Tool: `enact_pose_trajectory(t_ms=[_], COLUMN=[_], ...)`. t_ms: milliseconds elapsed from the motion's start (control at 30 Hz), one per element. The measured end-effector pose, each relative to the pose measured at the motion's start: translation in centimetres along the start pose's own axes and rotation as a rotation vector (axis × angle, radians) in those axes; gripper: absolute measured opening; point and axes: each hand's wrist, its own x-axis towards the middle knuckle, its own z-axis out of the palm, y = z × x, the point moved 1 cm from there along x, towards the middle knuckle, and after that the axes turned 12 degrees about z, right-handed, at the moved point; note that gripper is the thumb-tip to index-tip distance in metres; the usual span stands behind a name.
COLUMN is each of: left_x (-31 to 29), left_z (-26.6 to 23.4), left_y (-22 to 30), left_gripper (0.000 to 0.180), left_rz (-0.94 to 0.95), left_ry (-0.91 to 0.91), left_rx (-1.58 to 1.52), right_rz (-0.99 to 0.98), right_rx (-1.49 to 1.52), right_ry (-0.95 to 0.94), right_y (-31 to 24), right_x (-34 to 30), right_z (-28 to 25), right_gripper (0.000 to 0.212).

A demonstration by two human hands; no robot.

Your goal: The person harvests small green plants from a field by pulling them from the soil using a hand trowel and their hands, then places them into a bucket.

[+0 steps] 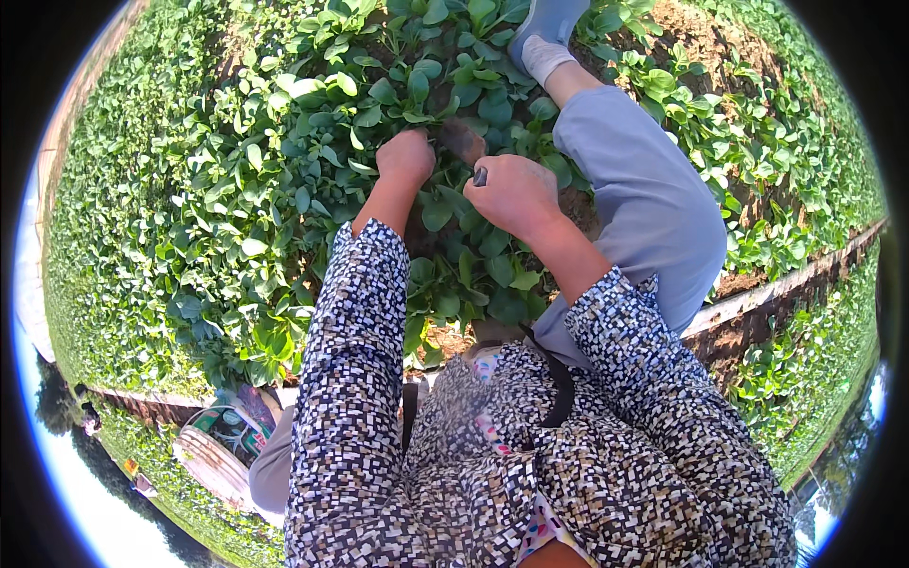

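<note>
My left hand (407,157) is closed in a fist low among the leafy green plants (417,90). Its fingers curl down out of sight, so what they grip is hidden. Just right of it, my right hand (516,194) is wrapped round a short hand tool (462,142). The dark end of the handle shows by the thumb, and a flat, brown, soil-coloured blade reaches toward the left hand between the leaves. The blade's exact shape is blurred and partly covered. Both hands are close together, a small gap apart.
My bent right leg (644,180) in grey trousers, with a grey-blue shoe (547,28), stands among the plants. A pale bucket (213,459) holding colourful items sits behind at lower left. A low concrete edge (757,300) borders the bed; bare soil (701,38) shows at upper right.
</note>
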Motion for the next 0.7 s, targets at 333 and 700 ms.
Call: enact_pose_trajectory(t_ms=[333,700], left_x=[-0.7,-10.3], left_z=[2.1,2.2], left_y=[-0.8,-2.9], left_gripper=[0.03,0.03], left_rz=[-0.09,-0.092], left_ry=[-0.062,-0.192], left_rx=[-0.065,-0.164], right_rz=[-0.013,-0.038], right_rx=[0.043,0.113], right_ry=[-0.017,-0.005], right_y=[-0.4,-0.6], right_x=[-0.5,0.2], right_z=[-0.7,0.9], right_gripper=[0.024,0.023])
